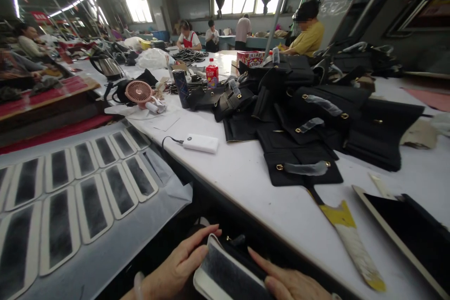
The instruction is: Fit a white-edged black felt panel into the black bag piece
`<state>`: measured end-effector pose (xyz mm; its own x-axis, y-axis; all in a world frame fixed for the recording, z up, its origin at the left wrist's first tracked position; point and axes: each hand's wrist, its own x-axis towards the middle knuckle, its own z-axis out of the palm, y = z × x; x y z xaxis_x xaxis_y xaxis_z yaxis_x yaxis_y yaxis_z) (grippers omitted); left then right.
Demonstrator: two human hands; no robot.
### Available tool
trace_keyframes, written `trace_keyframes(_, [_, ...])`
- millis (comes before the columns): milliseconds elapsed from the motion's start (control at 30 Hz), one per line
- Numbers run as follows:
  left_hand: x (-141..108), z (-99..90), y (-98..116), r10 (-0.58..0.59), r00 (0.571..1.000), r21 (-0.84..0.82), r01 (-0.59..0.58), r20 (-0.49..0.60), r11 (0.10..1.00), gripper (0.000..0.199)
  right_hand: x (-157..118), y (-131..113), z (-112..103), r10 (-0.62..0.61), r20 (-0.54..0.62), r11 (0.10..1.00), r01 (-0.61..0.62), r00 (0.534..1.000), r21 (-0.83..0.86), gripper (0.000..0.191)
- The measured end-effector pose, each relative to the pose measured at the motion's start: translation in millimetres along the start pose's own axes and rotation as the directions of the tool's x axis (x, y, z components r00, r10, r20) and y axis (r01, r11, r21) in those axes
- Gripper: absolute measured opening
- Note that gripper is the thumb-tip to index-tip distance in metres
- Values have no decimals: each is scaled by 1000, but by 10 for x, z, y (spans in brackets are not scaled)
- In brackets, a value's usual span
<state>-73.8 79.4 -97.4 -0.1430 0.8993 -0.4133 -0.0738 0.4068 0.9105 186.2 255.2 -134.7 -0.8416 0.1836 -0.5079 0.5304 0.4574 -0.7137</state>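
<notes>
Head view: beside the bench [225,168], my left fingers [198,258] and right fingers [260,261] clasp a pale-edged panel [228,272] against a black bag [242,254], likely aligning edges.

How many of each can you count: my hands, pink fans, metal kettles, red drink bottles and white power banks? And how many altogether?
Hands: 2 (left hand, right hand)
Pink fan: 1
Metal kettle: 1
Red drink bottle: 1
White power bank: 1
Total: 6

no readable text, red sign [41,18] blurred
</notes>
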Motion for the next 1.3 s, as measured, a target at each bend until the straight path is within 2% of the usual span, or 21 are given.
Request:
trace_keyframes(67, [20, -20, -29, 1, 1000, -59, 1, 26, 998, 51, -76, -51, -26, 38, -30, 999, -38, 999, 14, 58])
trace_keyframes(167, [30, -40, -99, 1, 999, -174, 6, 42, 985, 49, -75, -309, -70, 41, -76, 999, -39, 996, 35, 56])
trace_keyframes(233, [34, -47, -151, 14, 999, -213, -2, 52, 977, 48, 5, -525, -94, 43, -73, 998, -40, 996, 39, 55])
trace_keyframes(333, [59, -52, -216, 79, 994, -181, -66, 70, 981, 48, 181, -786, -117, 82, -34, 997, -82, 996, -2, 54])
trace_keyframes(433, [98, -58, -278, 145, 985, -183, -126, 97, 975, 48, 328, -942, -132, 117, -14, 991, -118, 993, -55, 56])
trace_keyframes(533, [124, -57, -332, 147, 980, -301, -102, 131, 948, 46, 407, -1055, -148, 137, 4, 991, -137, 991, 1, 57])
trace_keyframes(600, [132, -44, -344, 110, 981, -458, -25, 160, 889, 44, 434, -1116, -158, 133, 17, 990, -133, 991, 50, 56])
trace_keyframes(700, [131, -7, -315, 39, 981, -682, 105, 192, 724, 41, 460, -1166, -166, 120, 15, 988, -120, 993, 92, 58])
trace_keyframes(767, [125, 12, -283, 2, 982, -741, 143, 191, 656, 41, 475, -1171, -169, 97, 22, 990, -99, 995, 104, 60])
trace_keyframes(833, [116, 18, -259, -27, 981, -751, 164, 191, 640, 44, 489, -1163, -171, 92, 40, 991, -95, 995, 93, 60])
trace_keyframes(967, [109, -6, -252, -64, 980, -710, 182, 190, 680, 49, 536, -1146, -182, 124, 34, 992, -124, 992, -16, 59])
trace_keyframes(1067, [119, -32, -256, -70, 987, -584, 142, 143, 799, 49, 587, -1130, -193, 59, 15, 989, -56, 998, -134, 59])
trace_keyframes(1167, [149, -64, -265, -25, 994, -444, 71, 108, 893, 49, 618, -1102, -188, 12, -13, 982, -14, 1000, -190, 57])
trace_keyframes(1300, [233, -135, -265, 49, 979, -279, 9, 198, 960, 51, 609, -1097, -152, -1, -66, 978, -13, 998, -206, 55])
